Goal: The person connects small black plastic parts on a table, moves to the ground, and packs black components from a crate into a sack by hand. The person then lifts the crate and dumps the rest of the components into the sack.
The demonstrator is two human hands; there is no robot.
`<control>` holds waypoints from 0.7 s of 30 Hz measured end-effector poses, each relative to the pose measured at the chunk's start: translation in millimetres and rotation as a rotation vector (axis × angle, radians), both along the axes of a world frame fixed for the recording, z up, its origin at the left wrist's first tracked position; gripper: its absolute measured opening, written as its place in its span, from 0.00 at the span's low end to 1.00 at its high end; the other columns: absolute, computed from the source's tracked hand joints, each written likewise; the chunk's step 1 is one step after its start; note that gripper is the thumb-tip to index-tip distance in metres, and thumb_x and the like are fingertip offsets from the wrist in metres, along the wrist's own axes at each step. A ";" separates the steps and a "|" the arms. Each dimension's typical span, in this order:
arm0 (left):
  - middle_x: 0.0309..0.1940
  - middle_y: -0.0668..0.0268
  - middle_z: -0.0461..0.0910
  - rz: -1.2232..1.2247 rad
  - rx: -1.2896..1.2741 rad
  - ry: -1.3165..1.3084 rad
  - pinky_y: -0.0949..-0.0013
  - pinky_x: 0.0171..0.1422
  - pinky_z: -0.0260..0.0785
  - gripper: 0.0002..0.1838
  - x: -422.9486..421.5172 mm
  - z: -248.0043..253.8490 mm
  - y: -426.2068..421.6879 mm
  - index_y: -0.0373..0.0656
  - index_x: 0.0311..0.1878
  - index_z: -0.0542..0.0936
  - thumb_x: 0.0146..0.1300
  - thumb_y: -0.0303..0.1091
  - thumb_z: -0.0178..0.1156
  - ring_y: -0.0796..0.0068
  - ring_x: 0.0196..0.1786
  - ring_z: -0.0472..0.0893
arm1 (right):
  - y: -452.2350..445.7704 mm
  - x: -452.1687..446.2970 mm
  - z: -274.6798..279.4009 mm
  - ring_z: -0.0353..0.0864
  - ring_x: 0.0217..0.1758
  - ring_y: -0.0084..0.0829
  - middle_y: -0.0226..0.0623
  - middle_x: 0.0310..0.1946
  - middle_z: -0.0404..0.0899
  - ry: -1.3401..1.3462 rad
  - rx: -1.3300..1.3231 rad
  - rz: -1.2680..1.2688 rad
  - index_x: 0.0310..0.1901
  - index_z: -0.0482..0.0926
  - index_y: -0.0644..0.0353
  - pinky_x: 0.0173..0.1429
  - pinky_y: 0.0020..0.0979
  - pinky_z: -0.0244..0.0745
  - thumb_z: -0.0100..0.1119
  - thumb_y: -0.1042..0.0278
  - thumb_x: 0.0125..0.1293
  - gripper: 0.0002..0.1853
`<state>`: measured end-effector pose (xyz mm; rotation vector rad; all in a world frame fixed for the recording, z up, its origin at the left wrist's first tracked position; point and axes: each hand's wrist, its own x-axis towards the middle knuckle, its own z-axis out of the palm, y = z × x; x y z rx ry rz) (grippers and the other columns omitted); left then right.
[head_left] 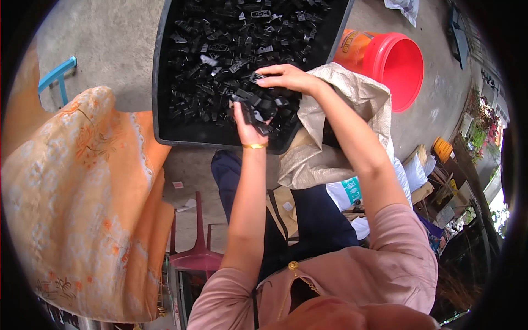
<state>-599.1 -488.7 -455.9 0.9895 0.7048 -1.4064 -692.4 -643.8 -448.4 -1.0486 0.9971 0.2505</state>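
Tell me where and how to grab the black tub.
Take the black tub by its picture-left rim, probably best from outside, hooking over the edge: that long stretch is bare, whereas the beige sack overlaps the lower right.

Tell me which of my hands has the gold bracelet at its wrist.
Your left hand, the one holding several black pieces over the tub. Your right hand has a bare wrist.

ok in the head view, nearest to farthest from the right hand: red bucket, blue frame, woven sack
From the right hand:
1. Woven sack, just to its right
2. Red bucket, right, past the sack
3. Blue frame, far left
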 end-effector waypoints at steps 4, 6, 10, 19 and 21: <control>0.54 0.64 0.66 0.061 -0.083 -0.179 0.67 0.58 0.63 0.24 -54.2 52.5 21.3 0.45 0.58 0.64 0.60 0.43 0.54 0.71 0.55 0.69 | 1.1 -57.4 68.4 0.69 0.57 0.28 0.39 0.53 0.73 -0.072 -0.055 0.134 0.55 0.71 0.62 0.62 0.27 0.59 0.64 0.55 0.53 0.30; 0.55 0.65 0.63 -0.069 -0.013 -0.301 0.68 0.60 0.60 0.28 -81.7 103.3 18.2 0.43 0.60 0.60 0.59 0.40 0.56 0.72 0.55 0.67 | 5.0 -94.5 107.5 0.67 0.59 0.30 0.40 0.54 0.72 0.015 -0.032 0.232 0.56 0.70 0.63 0.64 0.29 0.58 0.64 0.55 0.53 0.31; 0.52 0.57 0.67 -0.723 -0.239 -0.562 0.66 0.60 0.59 0.27 -164.3 74.9 61.9 0.40 0.55 0.67 0.56 0.47 0.58 0.63 0.56 0.68 | 17.9 -176.0 130.4 0.61 0.64 0.43 0.52 0.60 0.61 0.246 -0.109 0.563 0.57 0.70 0.57 0.66 0.33 0.55 0.68 0.56 0.46 0.34; 0.56 0.49 0.62 -1.641 -0.082 -1.191 0.53 0.63 0.52 0.29 -76.4 0.9 49.4 0.50 0.62 0.64 0.60 0.53 0.47 0.49 0.58 0.62 | 40.3 -80.5 88.8 0.62 0.61 0.39 0.43 0.56 0.65 0.185 -1.227 0.825 0.50 0.71 0.56 0.59 0.43 0.62 0.49 0.73 0.52 0.20; 0.53 0.49 0.64 -1.525 -0.161 -1.092 0.60 0.62 0.55 0.30 -55.8 -5.7 63.2 0.50 0.64 0.61 0.59 0.48 0.52 0.52 0.57 0.63 | 22.6 -69.7 47.1 0.58 0.65 0.37 0.38 0.59 0.63 0.193 -1.422 0.915 0.52 0.70 0.51 0.64 0.47 0.55 0.48 0.69 0.55 0.20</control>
